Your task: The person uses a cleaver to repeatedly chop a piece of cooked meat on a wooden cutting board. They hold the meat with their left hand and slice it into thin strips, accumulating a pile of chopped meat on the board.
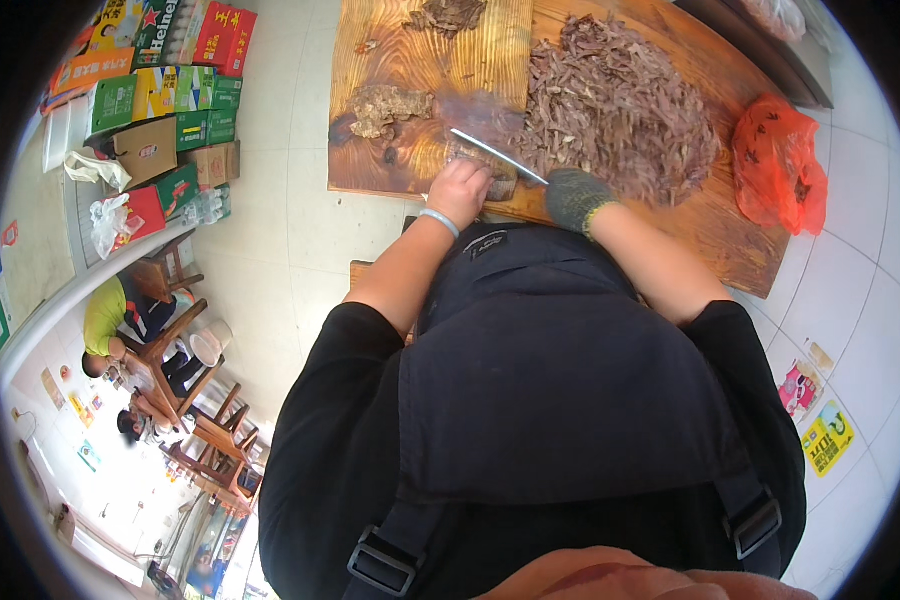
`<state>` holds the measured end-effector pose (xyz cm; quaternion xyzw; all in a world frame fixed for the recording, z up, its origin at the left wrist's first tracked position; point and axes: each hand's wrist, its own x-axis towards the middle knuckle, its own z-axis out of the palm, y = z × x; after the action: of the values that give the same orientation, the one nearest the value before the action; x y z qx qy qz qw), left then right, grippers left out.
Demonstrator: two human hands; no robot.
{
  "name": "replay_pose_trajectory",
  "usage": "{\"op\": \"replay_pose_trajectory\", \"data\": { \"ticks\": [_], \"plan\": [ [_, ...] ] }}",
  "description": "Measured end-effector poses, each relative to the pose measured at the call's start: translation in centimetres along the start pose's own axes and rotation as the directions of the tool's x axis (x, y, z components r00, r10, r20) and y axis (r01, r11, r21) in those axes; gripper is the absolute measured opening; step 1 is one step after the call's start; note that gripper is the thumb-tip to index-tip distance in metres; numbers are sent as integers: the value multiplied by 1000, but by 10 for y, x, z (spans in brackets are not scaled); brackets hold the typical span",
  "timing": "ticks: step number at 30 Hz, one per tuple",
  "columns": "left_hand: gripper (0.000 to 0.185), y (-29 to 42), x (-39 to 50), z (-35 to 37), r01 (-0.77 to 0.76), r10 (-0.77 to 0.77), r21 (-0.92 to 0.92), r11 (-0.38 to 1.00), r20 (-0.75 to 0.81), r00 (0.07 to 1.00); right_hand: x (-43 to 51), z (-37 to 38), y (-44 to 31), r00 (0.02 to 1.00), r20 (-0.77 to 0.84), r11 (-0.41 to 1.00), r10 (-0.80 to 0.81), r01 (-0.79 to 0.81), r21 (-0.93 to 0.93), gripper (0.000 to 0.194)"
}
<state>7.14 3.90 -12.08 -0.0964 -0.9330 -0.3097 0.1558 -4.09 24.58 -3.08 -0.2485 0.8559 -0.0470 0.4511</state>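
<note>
My left hand (461, 191), bare with a pale bangle at the wrist, presses on a brown, meat-like slab (502, 185) at the near edge of a wooden board (390, 67). My right hand (579, 201) wears a dark knitted glove and is closed on a knife, its handle hidden. The knife's blade (499, 156) slants up and left above the slab. Beyond it, cut strips look blurred. A large heap of brown-purple strips (615, 105) lies to the right. Two more rough brown pieces, a near one (390, 110) and a far one (450, 15), rest on the board.
A red plastic bag (780, 165) sits at the right edge of the wooden table (742, 255). Stacked drink cartons (157, 97) stand on the far left. Two people are at a wooden table (157, 382) with stools, lower left. A grey metal edge (772, 52) borders the upper right.
</note>
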Motion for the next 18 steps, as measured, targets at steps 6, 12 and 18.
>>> {"op": "replay_pose_trajectory", "data": {
  "ticks": [6,12,18],
  "plan": [
    [16,-4,23,-19,-153,80,156,976,395,915,-13,-1,20,992,-90,992,-84,92,88,33],
    [21,-3,59,-19,30,-133,201,979,523,842,-39,-14,8,992,-124,979,23,3,203,34],
    [20,-6,45,-15,633,-563,-30,774,426,708,-52,-10,19,999,-30,996,-34,36,76,35]
  ]
}}
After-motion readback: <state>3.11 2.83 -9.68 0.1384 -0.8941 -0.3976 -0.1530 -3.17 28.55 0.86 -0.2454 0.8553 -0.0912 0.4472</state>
